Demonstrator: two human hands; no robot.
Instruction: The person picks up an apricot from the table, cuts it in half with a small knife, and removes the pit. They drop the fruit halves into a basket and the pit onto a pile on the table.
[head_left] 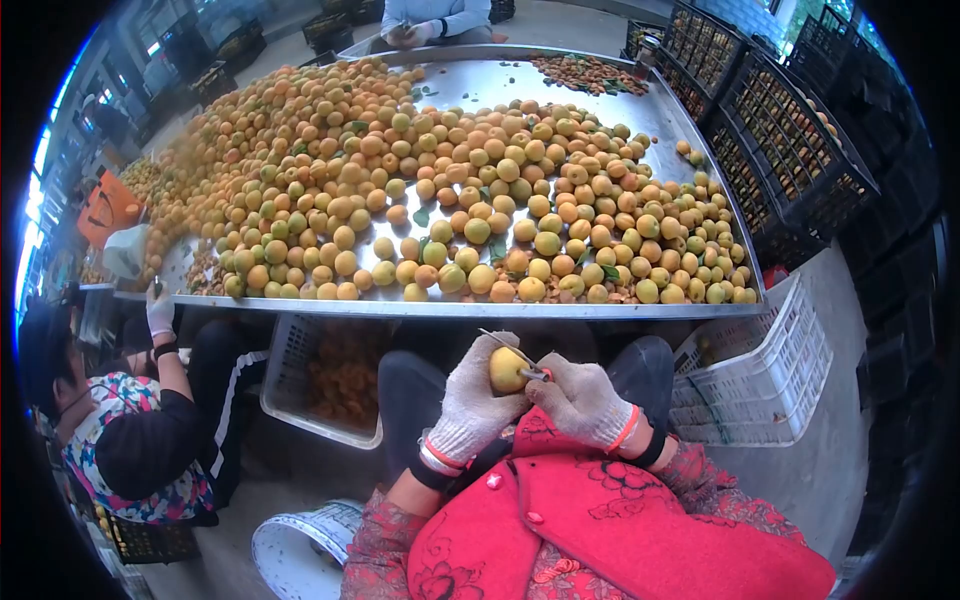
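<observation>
The left hand holds a yellow fruit near the lap. The right hand pinches a metal tool against it. If the fruit rolls, the tool could slip and poke a finger. Farther off, the table holds piled fruit.

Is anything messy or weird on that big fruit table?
A little messy: green leaves lie among the whole fruit, and orangey-brown scraps are mixed in near the front edge of the table. They look odd beside all those round fruits.
</observation>
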